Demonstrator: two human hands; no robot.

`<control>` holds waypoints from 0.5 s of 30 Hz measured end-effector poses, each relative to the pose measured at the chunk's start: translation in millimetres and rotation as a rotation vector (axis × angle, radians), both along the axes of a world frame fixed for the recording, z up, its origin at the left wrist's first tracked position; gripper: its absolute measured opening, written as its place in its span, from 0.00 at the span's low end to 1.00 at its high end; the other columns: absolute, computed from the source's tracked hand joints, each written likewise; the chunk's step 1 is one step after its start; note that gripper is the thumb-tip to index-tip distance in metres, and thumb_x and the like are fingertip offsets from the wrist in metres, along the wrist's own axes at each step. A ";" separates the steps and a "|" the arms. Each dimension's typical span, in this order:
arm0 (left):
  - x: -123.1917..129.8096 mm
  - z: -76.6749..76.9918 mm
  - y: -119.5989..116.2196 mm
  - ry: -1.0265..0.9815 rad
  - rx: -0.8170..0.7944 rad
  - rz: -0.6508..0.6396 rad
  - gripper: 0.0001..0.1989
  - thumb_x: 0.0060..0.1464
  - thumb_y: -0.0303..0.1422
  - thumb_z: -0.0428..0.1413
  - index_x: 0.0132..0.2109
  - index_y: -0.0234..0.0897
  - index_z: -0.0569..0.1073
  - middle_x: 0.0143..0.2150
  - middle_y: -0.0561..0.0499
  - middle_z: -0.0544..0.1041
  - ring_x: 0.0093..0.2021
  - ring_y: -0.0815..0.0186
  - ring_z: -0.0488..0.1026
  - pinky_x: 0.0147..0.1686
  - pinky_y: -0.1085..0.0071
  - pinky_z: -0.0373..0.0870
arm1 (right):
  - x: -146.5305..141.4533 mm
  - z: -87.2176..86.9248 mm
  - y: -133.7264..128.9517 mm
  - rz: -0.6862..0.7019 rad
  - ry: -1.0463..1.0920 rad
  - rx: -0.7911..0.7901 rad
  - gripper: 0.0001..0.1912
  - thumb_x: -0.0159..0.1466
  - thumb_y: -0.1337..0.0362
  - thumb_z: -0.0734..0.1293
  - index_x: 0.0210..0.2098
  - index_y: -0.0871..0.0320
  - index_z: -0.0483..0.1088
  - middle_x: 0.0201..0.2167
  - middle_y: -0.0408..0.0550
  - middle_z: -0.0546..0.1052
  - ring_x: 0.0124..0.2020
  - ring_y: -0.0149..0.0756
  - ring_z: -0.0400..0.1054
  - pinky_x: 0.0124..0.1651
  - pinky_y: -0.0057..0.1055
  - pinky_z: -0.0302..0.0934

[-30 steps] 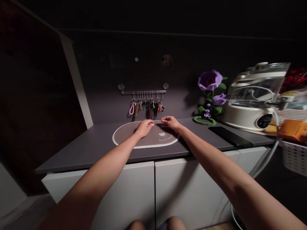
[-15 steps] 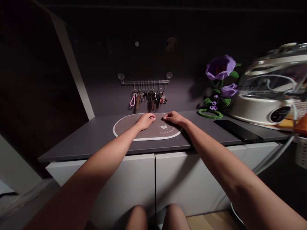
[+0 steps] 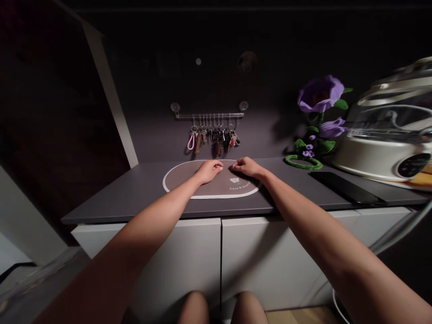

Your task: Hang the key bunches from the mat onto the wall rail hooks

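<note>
Mat (image 3: 221,184); curled fingers (image 3: 218,166) over it

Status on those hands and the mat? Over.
Left hand, right hand: half-curled at mat, grip unclear. Mat flat on counter. Keys hang behind, apart.

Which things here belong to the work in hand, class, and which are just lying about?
In hand:
- Left hand
- Right hand
- Brown oval white-rimmed mat, beneath both hands

Lying about:
- Metal keys on clear rail
- Purple flower ornament, green ring base
- Flat black rectangular slab
- Rounded white appliance
</note>
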State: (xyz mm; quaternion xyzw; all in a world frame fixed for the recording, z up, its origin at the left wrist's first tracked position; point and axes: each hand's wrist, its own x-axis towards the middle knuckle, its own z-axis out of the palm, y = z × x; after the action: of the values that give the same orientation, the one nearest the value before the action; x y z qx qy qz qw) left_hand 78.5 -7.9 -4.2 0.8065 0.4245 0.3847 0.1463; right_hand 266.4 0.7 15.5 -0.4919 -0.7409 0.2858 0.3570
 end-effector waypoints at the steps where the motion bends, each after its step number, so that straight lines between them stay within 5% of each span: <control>1: 0.3 0.6 -0.7 0.001 0.000 0.006 0.10 0.51 0.29 0.51 0.40 0.31 0.73 0.38 0.47 0.77 0.36 0.69 0.71 0.40 0.72 0.67 | -0.6 0.9 -1.4 0.016 0.006 -0.004 0.09 0.45 0.62 0.70 0.21 0.63 0.71 0.14 0.39 0.67 0.18 0.23 0.54 0.24 0.23 0.49; 15: 0.2 -1.9 2.9 -0.038 0.064 0.011 0.11 0.51 0.29 0.50 0.41 0.31 0.73 0.35 0.47 0.76 0.34 0.69 0.70 0.38 0.72 0.67 | -0.7 -0.3 1.2 0.146 0.115 0.164 0.16 0.51 0.53 0.64 0.27 0.62 0.68 0.18 0.41 0.69 0.21 0.26 0.58 0.28 0.24 0.53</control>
State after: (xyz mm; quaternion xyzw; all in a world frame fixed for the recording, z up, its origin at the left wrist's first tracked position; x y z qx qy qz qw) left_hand 78.7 -5.0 -6.1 0.8009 0.4136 0.4141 0.1264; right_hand 265.7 1.9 15.3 -0.3884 -0.7739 0.2774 0.4163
